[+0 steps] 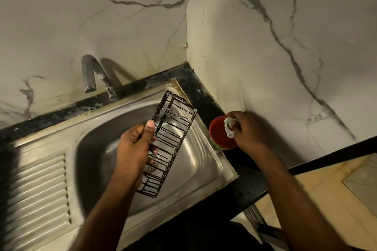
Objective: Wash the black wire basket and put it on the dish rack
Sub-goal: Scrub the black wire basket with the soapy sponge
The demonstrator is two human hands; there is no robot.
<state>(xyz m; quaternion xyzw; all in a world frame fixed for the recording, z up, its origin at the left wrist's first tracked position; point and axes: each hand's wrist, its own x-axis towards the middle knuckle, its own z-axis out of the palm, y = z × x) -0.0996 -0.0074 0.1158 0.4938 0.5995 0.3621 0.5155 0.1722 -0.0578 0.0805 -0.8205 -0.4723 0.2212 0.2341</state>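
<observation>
The step in hand looked like the soaping stage of the wash, with the scrubber being loaded before it met the wire. The left hand (134, 144) had its fingers and thumb curled round one long side of the long, narrow black wire basket (169, 140), holding it tilted above the bowl of the stainless steel sink (206, 161); the basket touched neither the basin nor the counter, and pale flecks on its far bars may have been suds, though that was hard to tell. The right hand (246, 130) pinched a small crumpled white and green scrub pad (229, 127) in its fingertips and held it at the mouth of the small round red tub (221, 135), which stood on the black stone counter (206, 96) just beside the sink's right rim, near the corner of the marbled wall. What the tub held could not be made out; its inside showed only red, and soap was a fair guess, no more. The curved metal tap (89, 73) showed no water running. The next move probably called for bringing the pad across to the basket and working it along each bar while the left hand turned the frame, then a rinse; the ribbed steel draining board (38, 185) lay to the left, and no separate dish rack was in view
</observation>
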